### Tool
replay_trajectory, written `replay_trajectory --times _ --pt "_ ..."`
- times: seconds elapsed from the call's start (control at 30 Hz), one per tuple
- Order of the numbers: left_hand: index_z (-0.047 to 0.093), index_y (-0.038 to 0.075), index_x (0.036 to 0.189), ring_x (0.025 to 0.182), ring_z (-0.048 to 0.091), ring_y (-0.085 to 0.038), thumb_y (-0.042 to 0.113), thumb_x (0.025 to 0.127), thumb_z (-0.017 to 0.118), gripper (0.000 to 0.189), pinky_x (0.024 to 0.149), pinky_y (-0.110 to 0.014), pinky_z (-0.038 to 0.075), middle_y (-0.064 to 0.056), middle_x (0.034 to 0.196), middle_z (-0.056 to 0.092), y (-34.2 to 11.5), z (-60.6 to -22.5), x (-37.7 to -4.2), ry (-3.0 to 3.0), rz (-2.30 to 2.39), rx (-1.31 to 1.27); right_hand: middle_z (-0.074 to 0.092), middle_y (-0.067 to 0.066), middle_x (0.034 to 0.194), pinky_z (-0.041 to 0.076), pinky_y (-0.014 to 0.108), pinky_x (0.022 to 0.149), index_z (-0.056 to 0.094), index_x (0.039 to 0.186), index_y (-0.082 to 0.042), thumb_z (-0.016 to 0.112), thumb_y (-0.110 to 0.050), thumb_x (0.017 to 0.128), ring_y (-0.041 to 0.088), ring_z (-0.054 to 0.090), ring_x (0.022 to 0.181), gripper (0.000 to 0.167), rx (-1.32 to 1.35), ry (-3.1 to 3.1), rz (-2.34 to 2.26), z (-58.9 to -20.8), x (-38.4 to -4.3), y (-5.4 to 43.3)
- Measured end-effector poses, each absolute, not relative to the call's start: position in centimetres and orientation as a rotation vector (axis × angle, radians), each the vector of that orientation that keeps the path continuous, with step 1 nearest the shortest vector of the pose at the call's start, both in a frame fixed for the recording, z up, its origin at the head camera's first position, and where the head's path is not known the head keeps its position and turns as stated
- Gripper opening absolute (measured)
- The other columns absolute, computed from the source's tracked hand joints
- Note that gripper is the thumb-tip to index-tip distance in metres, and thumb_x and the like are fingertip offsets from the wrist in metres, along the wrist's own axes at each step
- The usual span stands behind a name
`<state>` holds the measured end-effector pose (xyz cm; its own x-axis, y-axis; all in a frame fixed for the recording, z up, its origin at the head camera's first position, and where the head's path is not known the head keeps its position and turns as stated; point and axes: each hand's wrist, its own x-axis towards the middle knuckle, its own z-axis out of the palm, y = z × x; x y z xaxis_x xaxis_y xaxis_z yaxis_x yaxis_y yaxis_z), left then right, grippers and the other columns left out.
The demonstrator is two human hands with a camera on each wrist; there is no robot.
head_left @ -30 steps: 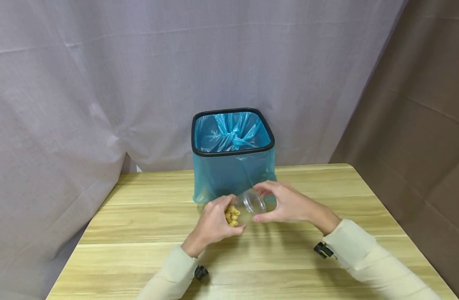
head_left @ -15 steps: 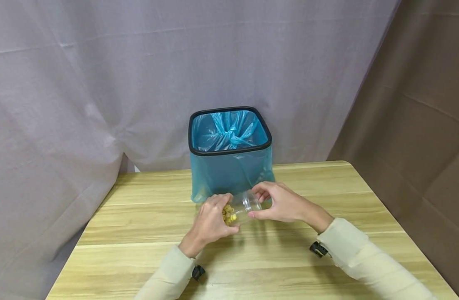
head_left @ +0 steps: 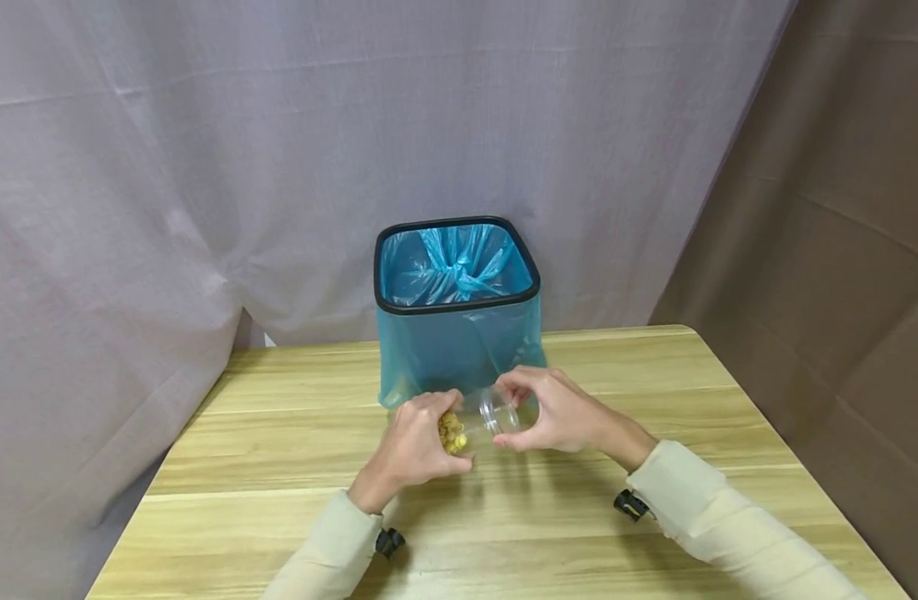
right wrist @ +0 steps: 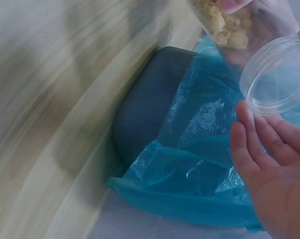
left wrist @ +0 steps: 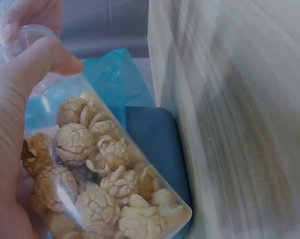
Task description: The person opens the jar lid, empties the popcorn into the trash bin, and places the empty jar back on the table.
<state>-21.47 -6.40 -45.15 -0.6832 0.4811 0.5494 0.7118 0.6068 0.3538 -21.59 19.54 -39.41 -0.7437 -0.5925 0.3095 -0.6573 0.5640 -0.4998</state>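
A clear plastic jar point(head_left: 471, 410) of pale brown popcorn point(left wrist: 97, 206) lies on its side above the table, in front of the bin. My left hand point(head_left: 412, 442) grips its base end, thumb and fingers around the wall. The popcorn is gathered in that end. At the jar's other end, a clear ridged round rim point(right wrist: 276, 74) faces right. My right hand point(head_left: 555, 410) holds this rim end between thumb and fingers, its fingertips point(right wrist: 244, 112) right at the ridged edge. Part of the jar is hidden behind the left hand.
A grey-blue bin point(head_left: 459, 350) with a black rim frame point(head_left: 459, 307) and a blue bag liner point(head_left: 462, 271) stands at the back of the wooden table point(head_left: 279, 467). A grey curtain point(head_left: 279, 150) hangs behind, and a brown curtain point(head_left: 826, 275) on the right.
The jar's rim end has turned slightly, and the popcorn has shifted inside. Both hands keep their hold. The whole head view has drifted a little, with the bin now further left in it.
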Motion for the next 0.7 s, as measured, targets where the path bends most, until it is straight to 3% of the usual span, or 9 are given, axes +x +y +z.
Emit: replay_trajectory --times 0.27,0.43,0.6,0.7 --pt "0.071 0.015 0.108 0.083 0.066 -0.008 0.033 0.057 0.096 0.06 0.073 -0.023 0.056 0.004 0.095 0.074 -6.7 -44.9 -21.7 -2.482 -0.824 -1.001 0.067 -0.007 0.103 0.056 0.027 0.083 0.068 0.124 -0.02 0.093 -0.043 0.075 0.01 0.062 0.094 0.06 1.174 -2.604 0.878 -39.6 -21.5 19.6" --pt "0.072 0.016 0.107 0.076 0.063 -0.004 0.028 0.058 0.095 0.055 0.066 -0.017 0.052 0.003 0.092 0.076 -7.1 -44.9 -22.0 -2.582 -0.98 -1.123 0.067 -0.005 0.12 0.06 0.03 0.09 0.065 0.131 -0.014 0.096 -0.035 0.072 0.012 0.064 0.107 0.07 1.363 -2.55 0.722 -39.4 -21.3 19.5" --pt "0.073 0.011 0.112 0.08 0.065 -0.005 0.023 0.061 0.093 0.057 0.069 -0.018 0.054 -0.003 0.098 0.078 -7.5 -45.1 -22.2 -2.653 -1.105 -1.133 0.065 0.002 0.137 0.06 0.038 0.101 0.059 0.141 -0.007 0.096 -0.025 0.074 0.019 0.063 0.122 0.079 1.449 -2.536 0.624 -38.8 -21.2 19.2" --pt "0.073 0.01 0.115 0.084 0.066 -0.008 0.026 0.061 0.092 0.059 0.071 -0.02 0.055 -0.003 0.101 0.077 -7.4 -44.9 -22.2 -2.654 -1.068 -1.102 0.062 0.005 0.145 0.057 0.042 0.107 0.055 0.148 -0.006 0.096 -0.029 0.075 0.022 0.061 0.131 0.086 1.407 -2.596 0.622 -38.6 -21.2 19.4"
